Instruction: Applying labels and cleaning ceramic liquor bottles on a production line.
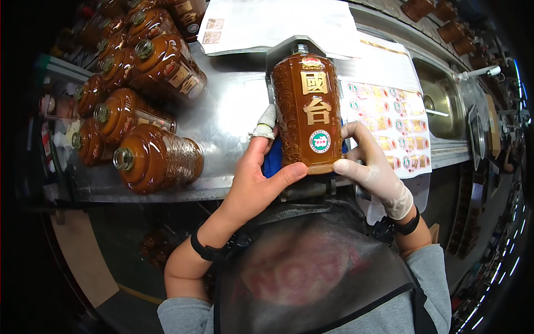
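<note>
the left hand (257, 181) was bare apart from a white wrap on the forefinger tip, and it was half closed on the lower left side of a brown bottle (307, 111), with the thumb laid across the bottle's base and the wrapped finger pressed on its flank. a black band sat on that wrist. far to the left, along the left edge of the steel bench (233, 106), a heap of like brown bottles (139, 106) lay on their sides, necks toward the left, the nearest one close to the bench's front edge. the held bottle stood lengthwise at the middle of the bench, its cap pointing to the back edge, resting in a grey metal holder (283, 50); gold marks and a round green and white sticker showed on its front. a blue bit of something showed under it by the left thumb; what it was i could not tell. white paper sheets (272, 22) lay at the back edge behind the holder. the right hand (374, 170) wore a pale glove and was curled on the bottle's lower right side, fingertips on the glass. just right of it lay a sheet of small stickers (397, 119) on the bench. further right was a sunken steel sink (445, 100).
</note>
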Demonstrator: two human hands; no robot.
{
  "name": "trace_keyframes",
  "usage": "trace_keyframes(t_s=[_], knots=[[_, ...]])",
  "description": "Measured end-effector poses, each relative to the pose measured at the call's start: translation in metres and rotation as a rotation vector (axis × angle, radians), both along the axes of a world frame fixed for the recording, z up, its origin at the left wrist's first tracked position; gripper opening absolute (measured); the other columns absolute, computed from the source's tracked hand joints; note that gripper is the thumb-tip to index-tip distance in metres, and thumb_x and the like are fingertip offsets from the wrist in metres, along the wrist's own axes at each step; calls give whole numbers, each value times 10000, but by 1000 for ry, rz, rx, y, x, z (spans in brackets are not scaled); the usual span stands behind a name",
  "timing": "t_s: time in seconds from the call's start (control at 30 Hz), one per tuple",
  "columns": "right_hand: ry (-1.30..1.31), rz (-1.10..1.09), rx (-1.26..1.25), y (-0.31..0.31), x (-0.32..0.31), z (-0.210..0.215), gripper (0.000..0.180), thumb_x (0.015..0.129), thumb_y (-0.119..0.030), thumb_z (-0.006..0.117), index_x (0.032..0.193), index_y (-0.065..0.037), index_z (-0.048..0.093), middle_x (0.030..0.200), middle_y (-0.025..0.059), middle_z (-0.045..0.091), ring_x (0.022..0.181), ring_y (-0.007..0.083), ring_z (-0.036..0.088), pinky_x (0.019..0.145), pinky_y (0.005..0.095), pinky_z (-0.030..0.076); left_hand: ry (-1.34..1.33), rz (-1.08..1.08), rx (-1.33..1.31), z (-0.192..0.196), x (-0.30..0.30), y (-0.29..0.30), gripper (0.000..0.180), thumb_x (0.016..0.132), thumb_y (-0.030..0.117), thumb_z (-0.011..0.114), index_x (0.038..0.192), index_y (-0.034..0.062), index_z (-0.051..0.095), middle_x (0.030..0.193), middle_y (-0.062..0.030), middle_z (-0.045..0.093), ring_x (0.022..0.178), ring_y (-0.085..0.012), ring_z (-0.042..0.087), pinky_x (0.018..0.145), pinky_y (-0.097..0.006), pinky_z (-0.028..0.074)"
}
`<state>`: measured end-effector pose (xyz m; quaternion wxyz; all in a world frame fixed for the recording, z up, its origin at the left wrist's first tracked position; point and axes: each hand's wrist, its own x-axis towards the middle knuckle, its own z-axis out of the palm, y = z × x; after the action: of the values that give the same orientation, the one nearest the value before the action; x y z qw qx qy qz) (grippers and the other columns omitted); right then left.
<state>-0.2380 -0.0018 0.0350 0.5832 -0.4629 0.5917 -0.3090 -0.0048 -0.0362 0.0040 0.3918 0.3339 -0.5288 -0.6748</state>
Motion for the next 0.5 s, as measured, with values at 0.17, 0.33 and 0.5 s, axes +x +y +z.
trace_keyframes(t_s=[0.17,0.33,0.5], knots=[[-21,-42,8,2,3,1,484,832,-296,795,1140,-78,493,635,-80,429,523,-4,351,487,189,280,-3,29,-64,-9,3,1,794,909,193,708,1492,-82,244,1501,-187,345,1396,-247,342,1157,-371,266],[110,8,23,1,-4,9,492,844,-286,785,1193,-81,505,586,-92,422,504,3,339,496,188,265,9,-27,23,-17,15,-1,718,960,218,619,1508,-62,250,1517,-188,304,1420,-268,314,1164,-384,257],[104,1,29,0,-3,10,513,853,-292,776,1236,-68,520,585,-95,410,522,-1,340,507,194,272,127,-33,50,-19,17,-1,753,941,277,632,1522,-21,257,1538,-184,311,1475,-285,227,1185,-444,180]])
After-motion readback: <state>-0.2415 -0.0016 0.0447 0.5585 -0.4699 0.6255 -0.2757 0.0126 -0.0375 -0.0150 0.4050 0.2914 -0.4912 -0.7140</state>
